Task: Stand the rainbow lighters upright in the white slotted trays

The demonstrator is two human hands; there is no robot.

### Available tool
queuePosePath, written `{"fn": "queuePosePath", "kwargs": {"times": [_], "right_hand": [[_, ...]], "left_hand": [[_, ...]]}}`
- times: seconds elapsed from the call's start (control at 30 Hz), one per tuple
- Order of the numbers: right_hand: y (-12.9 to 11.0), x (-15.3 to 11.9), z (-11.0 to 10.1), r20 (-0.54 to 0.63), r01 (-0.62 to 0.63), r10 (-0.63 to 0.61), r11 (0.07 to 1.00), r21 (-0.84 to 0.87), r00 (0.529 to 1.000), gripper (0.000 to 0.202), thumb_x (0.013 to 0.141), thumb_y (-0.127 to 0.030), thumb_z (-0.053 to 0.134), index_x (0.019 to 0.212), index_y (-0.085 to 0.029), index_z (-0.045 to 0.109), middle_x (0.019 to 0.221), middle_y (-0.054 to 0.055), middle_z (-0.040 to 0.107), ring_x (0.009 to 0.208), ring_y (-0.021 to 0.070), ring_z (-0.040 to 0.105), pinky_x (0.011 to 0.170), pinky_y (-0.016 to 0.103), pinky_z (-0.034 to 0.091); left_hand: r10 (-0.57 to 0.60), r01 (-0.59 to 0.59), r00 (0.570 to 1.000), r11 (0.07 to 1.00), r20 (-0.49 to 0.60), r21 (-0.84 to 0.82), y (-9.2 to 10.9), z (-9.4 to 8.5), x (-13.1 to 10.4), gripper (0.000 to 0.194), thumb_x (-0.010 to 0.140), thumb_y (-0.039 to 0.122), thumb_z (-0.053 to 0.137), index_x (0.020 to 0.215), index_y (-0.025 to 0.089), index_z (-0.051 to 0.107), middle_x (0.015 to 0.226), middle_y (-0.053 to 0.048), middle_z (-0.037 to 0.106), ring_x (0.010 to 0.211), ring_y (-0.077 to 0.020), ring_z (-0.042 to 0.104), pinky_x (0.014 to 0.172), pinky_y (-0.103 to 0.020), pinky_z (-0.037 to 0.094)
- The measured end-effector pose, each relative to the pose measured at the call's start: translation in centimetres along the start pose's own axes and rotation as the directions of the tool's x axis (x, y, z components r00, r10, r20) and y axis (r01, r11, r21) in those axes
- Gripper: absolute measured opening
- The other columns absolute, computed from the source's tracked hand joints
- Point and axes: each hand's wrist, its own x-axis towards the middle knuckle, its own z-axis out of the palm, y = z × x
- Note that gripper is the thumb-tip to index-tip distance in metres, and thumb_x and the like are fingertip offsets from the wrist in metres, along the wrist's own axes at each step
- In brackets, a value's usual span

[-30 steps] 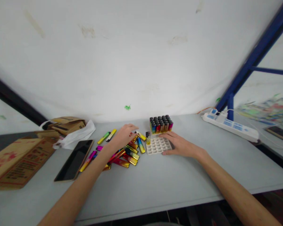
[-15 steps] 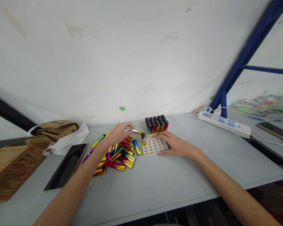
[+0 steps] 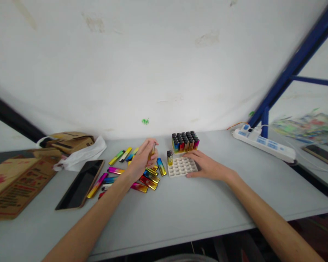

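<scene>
My left hand (image 3: 142, 157) is closed around a lighter (image 3: 153, 150), which stands nearly upright over the pile; the fingers hide much of it. My right hand (image 3: 203, 165) grips the right side of a white holed tray (image 3: 182, 170), thumb at the front and fingers at the back. One black-topped yellow lighter (image 3: 170, 159) stands in the tray's back left corner. Behind the tray, a full block of upright lighters (image 3: 185, 142) stands in tight rows. Loose metallic lighters (image 3: 149, 182) in many colours lie beneath and around my left hand.
A dark phone or tablet (image 3: 80, 185) lies left of the loose lighters. Farther left are cardboard boxes (image 3: 19, 185) and a white plastic bag (image 3: 83, 156). A white power strip (image 3: 265, 143) with cables lies at the right, near a blue metal frame (image 3: 295, 62).
My left hand has moved back from the tray over the pile, and the lighter in it has turned from slanting to nearly upright. My right hand stays at the tray. The view has shifted slightly.
</scene>
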Motion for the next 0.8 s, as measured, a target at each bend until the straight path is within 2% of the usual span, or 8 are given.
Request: {"fn": "queuePosePath", "kwargs": {"times": [0.07,0.17,0.3,0.43,0.53,0.67,0.8], "right_hand": [[0.0,0.0,0.0,0.004,-0.008,0.008,1.000,0.001,1.000,0.071,0.085,-0.054,0.074,0.144,-0.023,0.049,0.137,0.014,0.056,0.128,0.0329,0.052,0.111,0.053,0.043],[0.1,0.0,0.0,0.009,-0.009,0.009,1.000,0.000,1.000,0.071,0.085,-0.054,0.074,0.144,-0.024,0.049,0.136,0.014,0.056,0.127,0.0330,0.052,0.111,0.053,0.043],[0.2,-0.1,0.1,0.005,-0.011,0.011,1.000,-0.003,1.000,0.073,0.084,-0.055,0.074,0.144,-0.022,0.049,0.137,0.015,0.055,0.128,0.0329,0.051,0.112,0.052,0.043],[0.3,-0.1,0.2,0.009,-0.019,0.019,1.000,0.005,1.000,0.072,0.084,-0.055,0.074,0.144,-0.023,0.049,0.137,0.015,0.055,0.128,0.0332,0.052,0.111,0.054,0.043],[0.3,-0.1,0.1,0.005,-0.015,0.015,1.000,0.001,1.000,0.072,0.084,-0.055,0.075,0.144,-0.023,0.049,0.136,0.015,0.056,0.127,0.0332,0.052,0.111,0.054,0.043],[0.2,-0.1,0.1,0.001,-0.006,0.006,1.000,-0.013,1.000,0.073,0.084,-0.055,0.075,0.144,-0.023,0.049,0.136,0.015,0.056,0.127,0.0331,0.052,0.111,0.053,0.043],[0.2,-0.1,0.1,0.003,-0.008,0.008,1.000,-0.024,1.000,0.072,0.085,-0.054,0.074,0.144,-0.023,0.048,0.136,0.014,0.056,0.127,0.0322,0.053,0.112,0.052,0.044]], "left_hand": [[-0.074,0.075,0.997,0.994,0.017,-0.078,-0.4,0.4,-0.1,0.046,0.091,0.065,0.050,0.081,0.020,0.053,0.055,0.009,0.032,0.040,-0.0056,0.027,0.038,-0.015,0.023],[-0.114,0.114,0.993,0.986,0.003,-0.122,-0.6,1.1,-0.3,0.047,0.091,0.054,0.048,0.061,0.019,0.043,0.053,0.008,0.024,0.040,-0.0054,0.022,0.038,-0.016,0.021],[-0.084,0.078,0.995,0.992,-0.053,-0.103,-0.3,1.9,-0.9,0.037,0.085,0.040,0.047,0.056,0.020,0.035,0.052,0.008,0.015,0.041,-0.0064,0.012,0.038,-0.018,0.012],[-0.081,0.076,0.996,0.991,-0.046,-0.107,-0.3,1.9,-1.1,0.029,0.082,0.035,0.045,0.058,0.021,0.036,0.052,0.008,0.015,0.041,-0.0070,0.012,0.038,-0.018,0.012],[-0.083,0.079,0.996,0.988,-0.029,-0.129,-0.5,1.8,-1.1,0.031,0.084,0.037,0.046,0.059,0.021,0.037,0.053,0.008,0.017,0.040,-0.0066,0.014,0.038,-0.018,0.014],[-0.059,0.058,0.998,0.990,-0.009,-0.130,-1.1,1.7,-0.8,0.036,0.088,0.050,0.048,0.069,0.020,0.046,0.051,0.008,0.027,0.039,-0.0064,0.022,0.038,-0.017,0.021],[0.106,-0.105,0.994,0.994,-0.035,0.020,-1.8,1.8,-0.8,0.025,0.089,0.046,0.053,0.086,0.022,0.049,0.057,0.006,0.047,0.042,-0.0094,0.039,0.040,-0.020,0.034]]}}
